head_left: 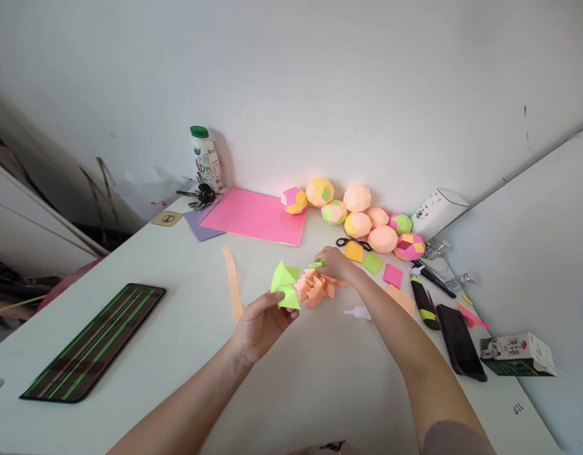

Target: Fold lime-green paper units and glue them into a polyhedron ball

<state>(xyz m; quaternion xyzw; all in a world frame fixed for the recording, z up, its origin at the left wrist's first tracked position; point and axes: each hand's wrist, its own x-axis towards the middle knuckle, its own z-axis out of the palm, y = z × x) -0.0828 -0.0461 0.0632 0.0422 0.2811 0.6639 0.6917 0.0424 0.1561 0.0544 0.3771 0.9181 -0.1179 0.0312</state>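
My left hand [259,323] is closed on a green folded paper piece [284,285], held just above the white table [144,354]. To its right lies a pile of small peach folded paper units [314,288]. My right hand [334,262] reaches over the far side of that pile, fingers pinched on a small green folded unit [317,263]. A small white glue bottle [358,312] lies on its side under my right forearm.
Several folded paper balls [362,221] sit by the wall, with scissors [352,242] and coloured paper squares [373,261] before them. A pink sheet [256,216], keys [200,196], a bottle [206,157] stand at back. Phone [460,341], marker [424,303], carton [516,354] right; dark tray [95,341] left.
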